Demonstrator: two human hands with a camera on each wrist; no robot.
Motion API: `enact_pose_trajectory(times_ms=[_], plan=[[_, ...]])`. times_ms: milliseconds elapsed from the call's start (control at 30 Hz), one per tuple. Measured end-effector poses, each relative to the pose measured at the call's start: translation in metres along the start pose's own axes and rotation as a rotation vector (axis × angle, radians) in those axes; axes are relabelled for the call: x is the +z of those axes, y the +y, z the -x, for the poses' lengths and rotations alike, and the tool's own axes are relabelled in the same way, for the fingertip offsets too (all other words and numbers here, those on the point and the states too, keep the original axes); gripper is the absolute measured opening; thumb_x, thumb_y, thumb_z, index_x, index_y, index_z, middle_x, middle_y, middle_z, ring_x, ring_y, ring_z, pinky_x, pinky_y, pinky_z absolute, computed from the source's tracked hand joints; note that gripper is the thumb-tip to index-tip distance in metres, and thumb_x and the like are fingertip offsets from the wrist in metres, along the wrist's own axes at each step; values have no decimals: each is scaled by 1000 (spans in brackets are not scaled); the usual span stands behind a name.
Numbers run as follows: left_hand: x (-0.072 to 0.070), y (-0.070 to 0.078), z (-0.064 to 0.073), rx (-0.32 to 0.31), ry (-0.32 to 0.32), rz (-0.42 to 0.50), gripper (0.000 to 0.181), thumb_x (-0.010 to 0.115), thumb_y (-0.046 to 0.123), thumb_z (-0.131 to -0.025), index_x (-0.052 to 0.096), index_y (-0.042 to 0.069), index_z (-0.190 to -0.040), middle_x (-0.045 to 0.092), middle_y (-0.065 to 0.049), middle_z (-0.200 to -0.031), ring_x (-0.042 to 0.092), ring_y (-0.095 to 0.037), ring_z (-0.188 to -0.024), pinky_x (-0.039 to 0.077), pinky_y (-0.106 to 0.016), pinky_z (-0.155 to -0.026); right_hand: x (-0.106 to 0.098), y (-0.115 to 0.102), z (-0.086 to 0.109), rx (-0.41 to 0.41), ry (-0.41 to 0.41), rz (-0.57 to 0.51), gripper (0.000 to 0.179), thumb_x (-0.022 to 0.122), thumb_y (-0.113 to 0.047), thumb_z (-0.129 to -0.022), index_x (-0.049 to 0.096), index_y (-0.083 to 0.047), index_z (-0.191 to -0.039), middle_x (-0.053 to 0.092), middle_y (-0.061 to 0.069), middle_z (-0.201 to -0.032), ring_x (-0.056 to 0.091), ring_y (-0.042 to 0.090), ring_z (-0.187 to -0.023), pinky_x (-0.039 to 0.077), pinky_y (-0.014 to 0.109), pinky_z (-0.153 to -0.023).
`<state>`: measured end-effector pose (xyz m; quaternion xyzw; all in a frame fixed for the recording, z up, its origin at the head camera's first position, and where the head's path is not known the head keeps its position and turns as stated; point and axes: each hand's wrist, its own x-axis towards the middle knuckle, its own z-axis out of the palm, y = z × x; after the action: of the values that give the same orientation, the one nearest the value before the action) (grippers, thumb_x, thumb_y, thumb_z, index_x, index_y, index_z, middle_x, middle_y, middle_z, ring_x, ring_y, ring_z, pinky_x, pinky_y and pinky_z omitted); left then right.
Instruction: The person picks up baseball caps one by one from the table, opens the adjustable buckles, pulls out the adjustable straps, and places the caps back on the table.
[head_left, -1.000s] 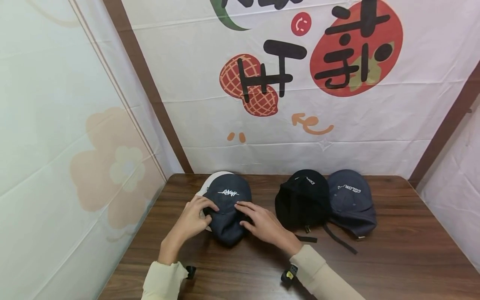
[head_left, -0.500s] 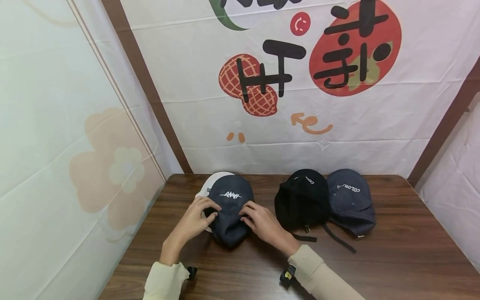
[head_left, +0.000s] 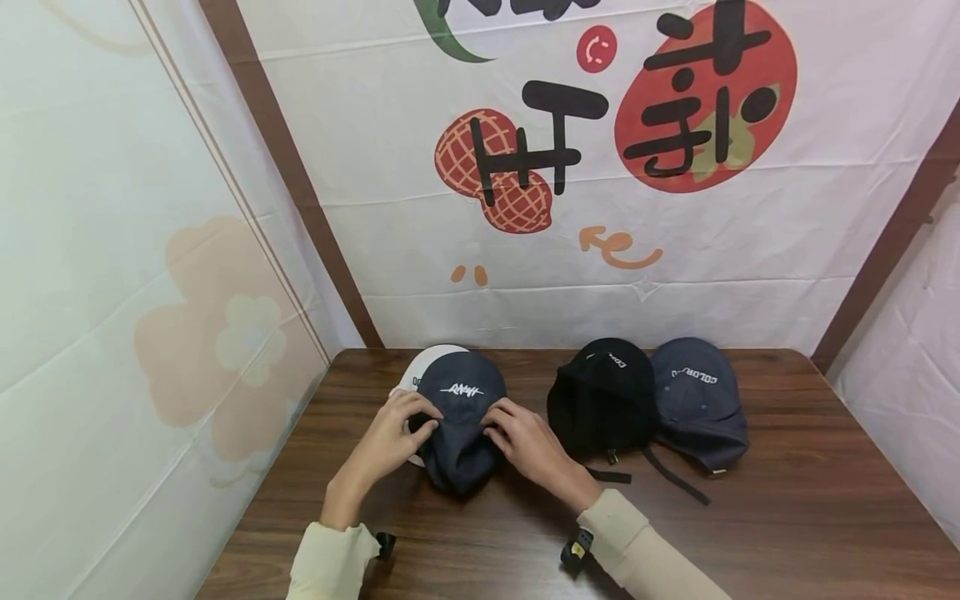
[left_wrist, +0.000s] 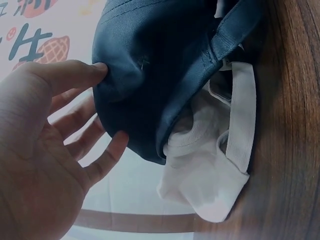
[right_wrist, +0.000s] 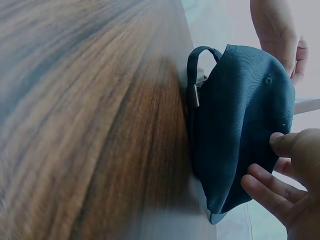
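Note:
A navy baseball cap (head_left: 461, 400) with white lettering lies over a white cap (head_left: 416, 372) at the left of the table. My left hand (head_left: 393, 433) holds the navy cap's left side, its thumb on the fabric and other fingertips at the crown's edge. On the opposite side, my right hand (head_left: 528, 442) pinches the crown between thumb and fingers. The left wrist view shows the white cap's strap (left_wrist: 241, 117) beneath the navy one. A metal buckle (right_wrist: 195, 96) on the navy cap's back strap shows in the right wrist view.
To the right, a black cap (head_left: 600, 408) overlaps a slate-blue cap (head_left: 697, 400), and a dark strap (head_left: 678, 477) trails toward the front. All lie on the wooden table (head_left: 810, 500). A printed white curtain (head_left: 675, 308) hangs behind the table's back edge.
The navy cap has shifted slightly right, showing more of the white cap. My right hand's fingers, more spread before, have drawn together on the crown. My left hand stays at the cap's left side.

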<state>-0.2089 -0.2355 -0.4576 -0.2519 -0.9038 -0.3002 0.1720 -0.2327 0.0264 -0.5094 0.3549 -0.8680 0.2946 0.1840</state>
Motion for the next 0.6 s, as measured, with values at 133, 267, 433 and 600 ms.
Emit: enact_pose_trajectory(times_ms=[133, 267, 433, 600], plan=[[-1, 0, -1, 14, 19, 13, 18, 82, -2, -89, 78, 14, -96, 73, 2, -99, 64, -22, -104, 51, -48, -97, -2, 1, -1, -11, 22, -8, 9, 73, -18, -103, 77, -20, -111, 68, -5, -113, 68, 5, -93, 59, 24, -80], [-1, 0, -3, 24, 28, 31, 18, 82, -2, -90, 78, 15, -97, 73, 3, -100, 65, -21, -103, 51, -47, -96, -5, 2, -2, -3, 15, -22, 9, 71, -17, -104, 77, -19, -111, 67, -5, -115, 69, 6, -94, 60, 24, -80], [1, 3, -6, 14, 34, 54, 17, 80, 0, -92, 79, 15, -99, 73, 3, -101, 65, -21, -104, 51, -46, -96, -9, 4, -2, 25, 25, -42, 9, 71, -17, -104, 76, -20, -111, 67, -4, -116, 69, 6, -93, 60, 24, -79], [2, 8, -11, 7, 50, 62, 18, 78, 1, -94, 81, 14, -108, 73, 2, -107, 65, -23, -109, 51, -48, -98, -14, 5, -4, 26, 59, -47, 10, 70, -17, -105, 77, -19, -112, 67, -3, -117, 69, 6, -93, 60, 24, -79]])
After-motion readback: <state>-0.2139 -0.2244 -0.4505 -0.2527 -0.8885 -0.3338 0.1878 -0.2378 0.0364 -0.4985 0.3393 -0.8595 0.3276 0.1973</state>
